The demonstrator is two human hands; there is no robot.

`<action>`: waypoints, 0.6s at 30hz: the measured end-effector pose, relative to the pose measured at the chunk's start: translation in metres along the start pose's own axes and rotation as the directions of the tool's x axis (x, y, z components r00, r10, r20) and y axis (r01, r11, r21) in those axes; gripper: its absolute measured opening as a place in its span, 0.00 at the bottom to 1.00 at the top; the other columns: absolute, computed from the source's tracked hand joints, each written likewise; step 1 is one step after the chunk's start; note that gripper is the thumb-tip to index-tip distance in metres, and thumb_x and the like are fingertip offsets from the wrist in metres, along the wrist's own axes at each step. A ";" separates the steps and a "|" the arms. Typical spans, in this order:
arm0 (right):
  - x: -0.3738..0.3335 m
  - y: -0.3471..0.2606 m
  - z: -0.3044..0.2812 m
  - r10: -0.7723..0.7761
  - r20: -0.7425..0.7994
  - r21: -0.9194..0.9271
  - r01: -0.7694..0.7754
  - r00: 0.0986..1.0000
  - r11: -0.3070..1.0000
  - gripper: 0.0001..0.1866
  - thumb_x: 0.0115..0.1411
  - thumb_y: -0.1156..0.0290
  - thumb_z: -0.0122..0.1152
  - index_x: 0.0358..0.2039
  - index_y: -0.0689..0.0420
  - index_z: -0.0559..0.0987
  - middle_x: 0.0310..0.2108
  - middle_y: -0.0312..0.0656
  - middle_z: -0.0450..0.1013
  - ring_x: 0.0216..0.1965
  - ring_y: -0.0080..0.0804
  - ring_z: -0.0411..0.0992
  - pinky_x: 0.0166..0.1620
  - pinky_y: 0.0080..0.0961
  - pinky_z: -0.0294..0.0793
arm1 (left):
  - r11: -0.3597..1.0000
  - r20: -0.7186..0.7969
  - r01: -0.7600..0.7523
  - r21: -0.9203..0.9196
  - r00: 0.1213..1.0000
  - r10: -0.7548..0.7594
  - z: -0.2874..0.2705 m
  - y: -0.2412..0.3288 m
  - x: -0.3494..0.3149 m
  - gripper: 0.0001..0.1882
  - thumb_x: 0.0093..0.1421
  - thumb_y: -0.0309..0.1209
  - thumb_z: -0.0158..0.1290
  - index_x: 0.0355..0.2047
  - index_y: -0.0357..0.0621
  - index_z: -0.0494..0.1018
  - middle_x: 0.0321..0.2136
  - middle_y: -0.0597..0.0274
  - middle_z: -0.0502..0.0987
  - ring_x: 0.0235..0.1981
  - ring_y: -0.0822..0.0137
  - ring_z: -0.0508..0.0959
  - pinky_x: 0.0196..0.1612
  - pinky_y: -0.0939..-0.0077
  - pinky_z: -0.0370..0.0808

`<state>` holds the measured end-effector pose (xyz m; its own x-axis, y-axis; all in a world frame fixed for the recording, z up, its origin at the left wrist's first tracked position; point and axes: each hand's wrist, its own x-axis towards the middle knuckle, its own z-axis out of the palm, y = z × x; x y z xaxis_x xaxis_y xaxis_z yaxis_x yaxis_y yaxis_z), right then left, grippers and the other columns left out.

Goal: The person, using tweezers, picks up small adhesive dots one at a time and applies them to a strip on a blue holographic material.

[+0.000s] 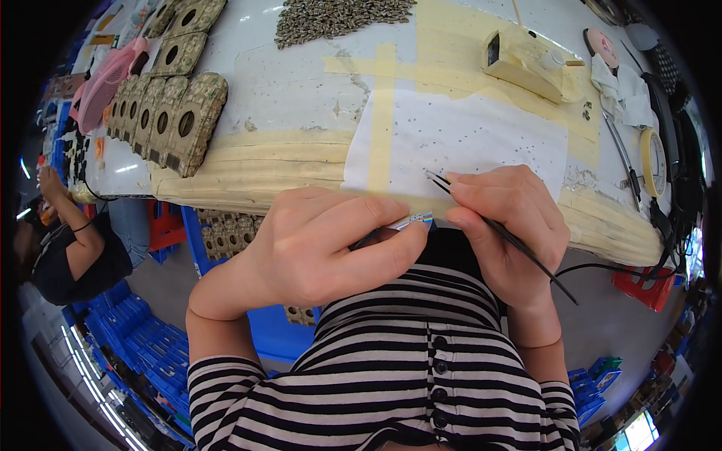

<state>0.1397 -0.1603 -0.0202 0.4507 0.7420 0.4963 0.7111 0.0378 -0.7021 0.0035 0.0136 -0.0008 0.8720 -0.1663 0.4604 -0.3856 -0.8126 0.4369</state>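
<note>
My left hand [323, 244] is closed above the table's near edge, its thumb and fingers pinching a small shiny silver piece [416, 219] with tiny holes or dots. Most of that piece is hidden by the fingers, so its kind does not show. In my right hand [515, 207] is a pair of black tweezers [519, 244], pinched between thumb and fingers. The tweezer tips lie over a white sheet of paper [466, 120], just beyond the silver piece and apart from it. Tiny dark and pale specks are scattered across the sheet; whether the tips hold one cannot be made out.
Camouflage-patterned cases with round holes [197, 124] stand in rows at the left, beside a pink mesh basket [105, 83]. Small metal parts [338, 19] are heaped at the back. A yellow-taped box [526, 68], a tape roll [653, 161] and a co-worker's arm [79, 225] also show.
</note>
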 end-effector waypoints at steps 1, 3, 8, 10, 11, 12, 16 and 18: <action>0.000 -0.001 0.000 -0.010 -0.003 -0.018 0.010 1.000 1.000 0.11 0.45 0.75 0.72 0.30 0.60 0.81 0.28 0.41 0.78 0.30 0.36 0.75 0.34 0.26 0.74 | 1.000 -0.001 0.001 -0.002 1.000 -0.001 0.000 0.000 0.000 0.11 0.44 0.25 0.58 0.31 0.40 0.77 0.27 0.60 0.76 0.21 0.71 0.78 0.21 0.80 0.74; -0.001 -0.002 0.001 -0.018 -0.008 -0.034 0.018 1.000 0.999 0.11 0.44 0.75 0.72 0.30 0.60 0.81 0.29 0.42 0.78 0.30 0.36 0.75 0.34 0.26 0.74 | 1.000 -0.004 0.008 -0.010 1.000 -0.008 0.000 0.000 -0.001 0.11 0.44 0.25 0.58 0.31 0.40 0.77 0.27 0.60 0.76 0.22 0.71 0.78 0.21 0.80 0.75; -0.003 -0.002 -0.002 -0.006 -0.019 -0.034 0.005 1.000 0.999 0.12 0.44 0.75 0.72 0.31 0.60 0.81 0.30 0.42 0.78 0.31 0.36 0.75 0.34 0.26 0.74 | 0.998 -0.010 0.033 -0.052 0.999 -0.034 -0.001 0.000 -0.001 0.10 0.46 0.24 0.58 0.32 0.39 0.77 0.27 0.60 0.76 0.22 0.69 0.78 0.22 0.79 0.75; -0.003 -0.002 -0.001 -0.009 -0.018 -0.049 0.008 1.000 0.999 0.12 0.44 0.74 0.72 0.31 0.60 0.81 0.30 0.42 0.79 0.31 0.36 0.75 0.34 0.26 0.74 | 0.982 -0.025 0.139 -0.129 0.989 -0.144 -0.003 0.002 -0.001 0.10 0.45 0.23 0.60 0.31 0.42 0.79 0.28 0.58 0.79 0.23 0.67 0.80 0.23 0.78 0.75; -0.003 -0.002 -0.001 -0.011 -0.018 -0.057 0.010 1.000 0.998 0.12 0.44 0.74 0.73 0.31 0.60 0.81 0.30 0.43 0.79 0.31 0.36 0.75 0.34 0.26 0.74 | 0.967 -0.029 0.191 -0.168 0.980 -0.198 -0.003 0.002 -0.001 0.11 0.45 0.22 0.60 0.31 0.43 0.80 0.29 0.58 0.80 0.23 0.66 0.80 0.23 0.78 0.75; -0.004 -0.002 -0.001 -0.003 -0.022 -0.053 0.002 1.000 0.999 0.12 0.45 0.74 0.73 0.31 0.60 0.81 0.30 0.43 0.79 0.31 0.36 0.75 0.34 0.26 0.74 | 0.972 -0.016 0.173 -0.161 0.984 -0.177 -0.004 0.001 -0.001 0.10 0.45 0.22 0.60 0.31 0.43 0.80 0.29 0.58 0.80 0.22 0.67 0.80 0.23 0.78 0.74; -0.005 0.000 -0.001 0.015 -0.043 -0.044 -0.017 0.999 0.999 0.12 0.46 0.73 0.73 0.31 0.60 0.81 0.30 0.43 0.79 0.30 0.36 0.76 0.34 0.26 0.74 | 0.976 0.047 0.155 -0.152 0.988 -0.150 -0.006 -0.001 0.003 0.10 0.45 0.21 0.60 0.30 0.43 0.79 0.33 0.57 0.81 0.19 0.72 0.76 0.20 0.80 0.72; -0.006 0.000 -0.001 0.019 -0.048 -0.037 -0.021 0.999 0.999 0.12 0.46 0.72 0.73 0.31 0.60 0.80 0.30 0.43 0.79 0.30 0.36 0.76 0.34 0.25 0.74 | 0.974 0.081 0.173 -0.150 0.984 -0.162 -0.006 0.001 0.004 0.09 0.45 0.21 0.60 0.29 0.44 0.79 0.37 0.55 0.80 0.17 0.75 0.74 0.19 0.81 0.70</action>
<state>0.1378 -0.1654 -0.0228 0.4892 0.7098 0.5068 0.7210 -0.0022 -0.6929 0.0047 0.0161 0.0062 0.9444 -0.0770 0.3198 -0.2702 -0.7362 0.6205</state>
